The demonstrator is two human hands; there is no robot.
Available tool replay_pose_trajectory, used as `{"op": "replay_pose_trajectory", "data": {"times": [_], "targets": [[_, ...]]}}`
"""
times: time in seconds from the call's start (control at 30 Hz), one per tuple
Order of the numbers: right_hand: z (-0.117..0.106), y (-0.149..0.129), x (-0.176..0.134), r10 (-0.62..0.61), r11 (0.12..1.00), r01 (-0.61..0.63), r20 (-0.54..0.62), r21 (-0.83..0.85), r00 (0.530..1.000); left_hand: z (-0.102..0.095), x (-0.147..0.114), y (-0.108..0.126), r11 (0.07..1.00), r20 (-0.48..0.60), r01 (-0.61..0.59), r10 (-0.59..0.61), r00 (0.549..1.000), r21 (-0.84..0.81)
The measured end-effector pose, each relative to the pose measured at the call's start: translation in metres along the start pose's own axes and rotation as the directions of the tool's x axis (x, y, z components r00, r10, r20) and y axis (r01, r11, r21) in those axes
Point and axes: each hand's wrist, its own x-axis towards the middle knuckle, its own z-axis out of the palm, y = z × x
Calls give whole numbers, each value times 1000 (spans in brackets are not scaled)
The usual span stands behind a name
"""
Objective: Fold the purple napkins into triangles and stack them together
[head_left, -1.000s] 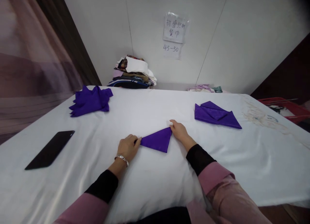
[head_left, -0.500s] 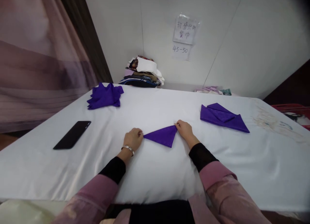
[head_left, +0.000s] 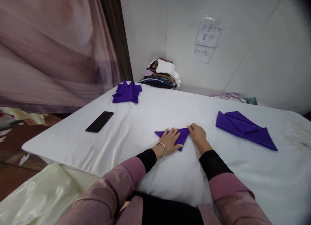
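A purple cloth napkin (head_left: 184,136), folded into a small triangle, lies on the white tablecloth (head_left: 155,113) in front of me. My left hand (head_left: 170,140) rests flat on its middle with the fingers spread, hiding part of it. At the napkin's upper right corner, my right hand (head_left: 197,133) pinches the cloth between thumb and fingers. Farther right lies a larger folded purple napkin set (head_left: 245,127), with layers stacked. Toward the back left is a loose pile of purple napkins (head_left: 127,92) with pointed edges.
A black phone (head_left: 99,122) lies on the left of the table. Beyond the far edge stand a stack of folded clothes (head_left: 162,72) and more cloth (head_left: 230,96) against the wall. A curtain (head_left: 60,50) hangs at left; a pale plastic bag (head_left: 46,192) sits below the table edge.
My left hand has let go of the napkin's left tip and moved onto its middle, opening flat. My right hand still pinches the corner. The view has turned left.
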Motion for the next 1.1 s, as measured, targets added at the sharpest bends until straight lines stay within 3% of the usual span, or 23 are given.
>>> {"op": "replay_pose_trajectory", "data": {"times": [0.2, 0.33, 0.4, 0.47, 0.57, 0.63, 0.7, 0.77, 0.93, 1.1], "targets": [[3, 4, 3, 25, 999, -28, -72, -30, 997, 3, -4, -6, 1000, 12, 1, -1, 1000, 23], [-3, 8, 3, 82, 986, -52, -193, 157, 978, 2, -3, -5, 999, 12, 0, -1, 1000, 42], [-6, 0, -3, 8, 964, 78, -317, 256, 949, 2, -2, -6, 998, 15, -4, 4, 1000, 60], [-7, -16, -13, -182, 913, 297, -371, 281, 910, 2, -2, -6, 997, 14, -8, 7, 1000, 74], [-4, -44, -31, -497, 797, 532, -191, 285, 847, 2, -2, -7, 997, -7, -30, 30, 1000, 74], [-1, -56, -38, -579, 778, 554, -2, 297, 815, 2, -1, -6, 997, -29, -37, 40, 999, 71], [2, -57, -39, -560, 810, 506, 137, 295, 817, 1, -1, -6, 997, -30, -29, 31, 999, 68], [3, -50, -33, -506, 853, 452, 203, 261, 838, 0, 0, -5, 998, 7, -13, 12, 1000, 64], [6, -28, -13, -405, 914, 384, 210, 131, 890, -2, 0, -4, 997, 51, 10, -14, 999, 75], [8, -24, -10, -390, 921, 377, 196, 100, 900, -3, -1, -5, 997, 26, 2, -4, 1000, 80]]}}
